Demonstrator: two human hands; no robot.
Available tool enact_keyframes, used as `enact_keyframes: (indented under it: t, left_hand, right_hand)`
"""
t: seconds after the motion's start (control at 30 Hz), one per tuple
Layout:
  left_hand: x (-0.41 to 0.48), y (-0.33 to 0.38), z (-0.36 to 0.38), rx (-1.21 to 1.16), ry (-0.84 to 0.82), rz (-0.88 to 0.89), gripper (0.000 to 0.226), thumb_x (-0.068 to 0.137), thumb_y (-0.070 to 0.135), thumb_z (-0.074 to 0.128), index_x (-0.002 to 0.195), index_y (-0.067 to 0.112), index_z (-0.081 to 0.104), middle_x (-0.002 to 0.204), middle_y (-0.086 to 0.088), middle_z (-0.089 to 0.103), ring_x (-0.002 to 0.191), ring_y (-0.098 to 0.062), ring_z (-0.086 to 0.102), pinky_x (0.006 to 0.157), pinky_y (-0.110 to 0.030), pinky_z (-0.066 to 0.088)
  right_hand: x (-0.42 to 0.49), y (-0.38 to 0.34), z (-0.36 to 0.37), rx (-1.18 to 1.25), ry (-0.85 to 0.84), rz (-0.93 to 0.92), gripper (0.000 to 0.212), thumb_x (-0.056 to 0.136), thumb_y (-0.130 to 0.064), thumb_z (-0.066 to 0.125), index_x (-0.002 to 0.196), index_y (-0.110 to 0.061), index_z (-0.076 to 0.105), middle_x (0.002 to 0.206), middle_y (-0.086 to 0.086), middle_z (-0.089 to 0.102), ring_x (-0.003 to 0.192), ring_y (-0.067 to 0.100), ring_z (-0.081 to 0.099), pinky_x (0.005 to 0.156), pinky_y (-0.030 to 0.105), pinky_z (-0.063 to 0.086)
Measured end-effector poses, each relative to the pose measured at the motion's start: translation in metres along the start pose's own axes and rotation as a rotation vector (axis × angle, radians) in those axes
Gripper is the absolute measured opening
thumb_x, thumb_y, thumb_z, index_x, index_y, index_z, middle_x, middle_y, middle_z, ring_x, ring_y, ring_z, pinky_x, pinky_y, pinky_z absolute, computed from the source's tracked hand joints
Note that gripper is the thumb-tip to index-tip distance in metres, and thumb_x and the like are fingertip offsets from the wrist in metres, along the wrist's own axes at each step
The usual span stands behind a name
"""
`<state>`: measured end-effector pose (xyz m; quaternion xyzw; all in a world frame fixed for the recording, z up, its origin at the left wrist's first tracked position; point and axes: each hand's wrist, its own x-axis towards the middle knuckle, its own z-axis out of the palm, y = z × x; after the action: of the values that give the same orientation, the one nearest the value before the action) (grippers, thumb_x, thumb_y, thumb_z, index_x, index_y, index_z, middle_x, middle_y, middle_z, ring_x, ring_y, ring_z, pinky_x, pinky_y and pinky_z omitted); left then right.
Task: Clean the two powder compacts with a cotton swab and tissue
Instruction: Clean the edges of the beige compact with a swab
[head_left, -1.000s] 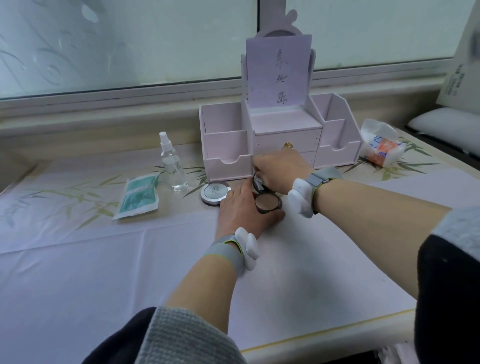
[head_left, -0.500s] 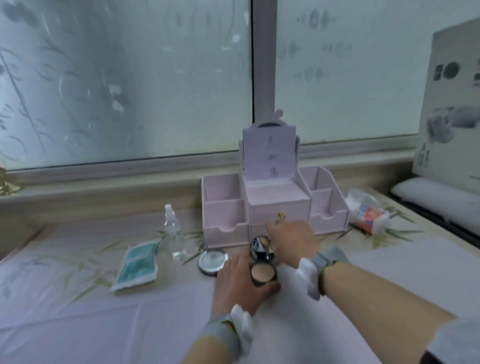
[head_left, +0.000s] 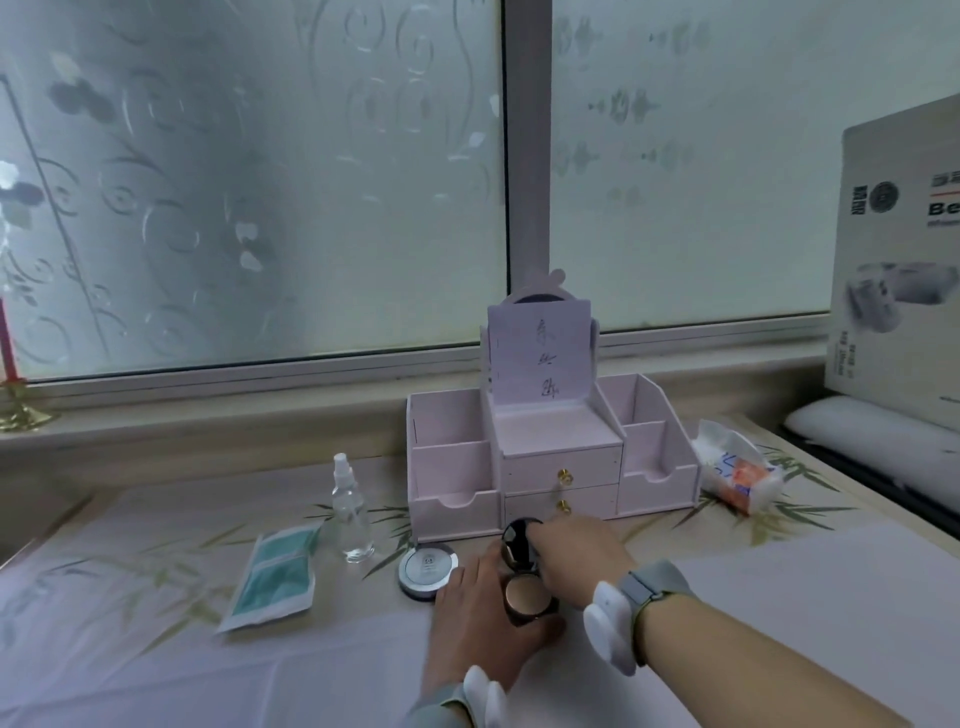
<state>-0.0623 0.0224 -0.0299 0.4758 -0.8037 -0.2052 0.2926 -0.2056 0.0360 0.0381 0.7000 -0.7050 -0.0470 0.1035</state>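
Two powder compacts and two hands at the front of a cloth-covered table.

From the left: one red candle in a brass holder stands on the sill. One flat teal-and-white sealed packet lies on the pale leaf-print tablecloth, and one clear plastic spray bottle stands upright beside it. One silver round closed compact lies flat just before the organiser's left corner. Next to it, the left hand curls its fingers and thumb round the base of one dark round open compact, beige powder showing, lid raised. The right hand is behind that lid with its fingertips at the rim; whether they pinch or merely touch it cannot be told. Behind stands one pink wooden desk organiser with two brass-knobbed drawers. To its right are one soft white tissue pack with orange print and one large cardboard box.
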Motion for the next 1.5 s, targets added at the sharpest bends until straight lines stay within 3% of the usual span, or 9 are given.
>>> enact_keyframes:
  t: [0.33,0.6,0.9,1.1,1.27,1.5]
  left_hand:
    - [0.002,-0.004,0.005,-0.010,0.008,-0.008,0.084,0.058,0.074,0.065,0.134,0.046,0.042,0.118,0.022,0.053,0.116,-0.010,0.050,0.098,-0.031,0.041]
    - [0.003,-0.004,0.004,0.024,-0.013,-0.008,0.091,0.060,0.074,0.065,0.141,0.043,0.036,0.121,0.017,0.053,0.118,-0.013,0.048,0.100,-0.030,0.039]
    - [0.005,-0.004,0.008,-0.004,-0.001,-0.032,0.076,0.060,0.073,0.065,0.128,0.046,0.042,0.119,0.021,0.055,0.112,-0.012,0.051,0.097,-0.030,0.041]
    - [0.005,-0.002,0.007,-0.010,0.007,-0.031,0.079,0.059,0.073,0.065,0.129,0.044,0.043,0.120,0.020,0.055,0.113,-0.013,0.051,0.097,-0.031,0.042]
    - [0.003,-0.004,0.003,0.014,-0.019,-0.027,0.080,0.060,0.071,0.068,0.130,0.040,0.045,0.117,0.016,0.054,0.114,-0.015,0.049,0.097,-0.032,0.040]
    - [0.001,-0.003,0.002,0.027,-0.039,-0.040,0.098,0.060,0.075,0.065,0.145,0.039,0.034,0.121,0.016,0.054,0.119,-0.015,0.048,0.100,-0.031,0.038]
  right_hand:
    - [0.007,0.003,-0.005,-0.033,0.010,-0.084,0.025,0.094,-0.014,0.047,0.116,-0.017,0.056,0.107,0.007,0.068,0.093,0.029,0.064,0.071,0.032,0.040]
    - [0.008,0.009,-0.003,-0.018,0.011,-0.065,0.022,0.096,-0.019,0.046,0.114,-0.019,0.058,0.108,0.006,0.067,0.096,0.030,0.063,0.070,0.030,0.037]
    - [0.018,-0.003,-0.012,0.041,-0.015,-0.116,0.018,0.096,-0.019,0.047,0.110,-0.017,0.057,0.110,0.008,0.066,0.099,0.030,0.061,0.070,0.030,0.034]
    - [0.019,-0.003,-0.011,0.079,0.192,-0.064,0.007,0.096,-0.023,0.046,0.097,-0.018,0.051,0.095,0.005,0.068,0.080,0.030,0.056,0.062,0.030,0.031]
    - [0.016,0.005,-0.010,0.057,0.210,0.053,0.011,0.097,-0.023,0.047,0.105,-0.018,0.052,0.095,0.005,0.067,0.070,0.028,0.049,0.062,0.031,0.034]
    - [0.007,0.017,-0.006,0.023,0.172,0.057,0.020,0.093,-0.017,0.048,0.112,-0.015,0.051,0.100,0.006,0.067,0.085,0.029,0.066,0.062,0.032,0.042]
